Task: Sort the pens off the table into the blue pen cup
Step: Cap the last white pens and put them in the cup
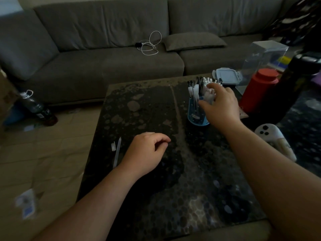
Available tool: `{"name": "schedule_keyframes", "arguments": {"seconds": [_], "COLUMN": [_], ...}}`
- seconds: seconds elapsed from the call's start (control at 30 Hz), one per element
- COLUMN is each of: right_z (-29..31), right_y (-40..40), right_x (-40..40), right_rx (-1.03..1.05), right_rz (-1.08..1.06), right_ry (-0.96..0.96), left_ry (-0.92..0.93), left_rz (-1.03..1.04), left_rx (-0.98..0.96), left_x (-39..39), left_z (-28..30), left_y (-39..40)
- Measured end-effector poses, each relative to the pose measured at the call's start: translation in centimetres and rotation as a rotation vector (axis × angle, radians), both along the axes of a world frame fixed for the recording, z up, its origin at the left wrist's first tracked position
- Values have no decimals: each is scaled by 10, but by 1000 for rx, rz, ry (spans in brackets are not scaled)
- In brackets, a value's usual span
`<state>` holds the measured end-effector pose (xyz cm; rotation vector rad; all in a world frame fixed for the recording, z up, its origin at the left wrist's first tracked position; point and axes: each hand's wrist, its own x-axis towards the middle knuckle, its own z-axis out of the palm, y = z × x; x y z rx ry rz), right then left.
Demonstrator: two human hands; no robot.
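The blue pen cup (195, 113) stands upright at the far right of the dark patterned table (147, 180), packed with several black and white pens (196, 89). My right hand (220, 105) reaches over the cup's right side, fingers curled among the pen tops; whether it grips any pen is unclear. My left hand (147, 152) rests on the table's left middle, fingers loosely curled with nothing in them. One white pen (117, 152) lies on the table just left of that hand, beside a small white cap or eraser (113, 146).
A red canister (258, 89), a dark bottle (295, 80), a lidded plastic box (225, 75) and a clear case (264, 54) crowd the far right. A grey sofa (104, 49) with a white cable (151, 43) sits behind. A plush slipper (274, 140) lies right of the table.
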<state>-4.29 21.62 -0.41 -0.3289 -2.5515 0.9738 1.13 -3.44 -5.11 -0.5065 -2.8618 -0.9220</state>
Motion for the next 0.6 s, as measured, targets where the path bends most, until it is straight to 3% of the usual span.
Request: {"name": "schedule_keyframes", "arguments": {"seconds": [0.1,0.23,0.33,0.43,0.6], "right_z": [4,10,-3,-33,-49], "right_y": [-6,-34,-69,-94,-110], "right_x": [8,25,37,41,40], "right_rx": [9,80,112,273,309], "right_rz": [-35,115,386,618,747], "right_ry": [98,196,106,9,-161], "left_ry": [37,36,-107,-262,-238], "left_rz": [29,303,472,498,484], "left_rx": [-110,-231,-278,-295,-254], "left_x": [-13,-34,-46,-49,-44], "left_z": [-1,-5,-10,-21,-20], "left_y": [-14,-53,-87,-98,-83]}}
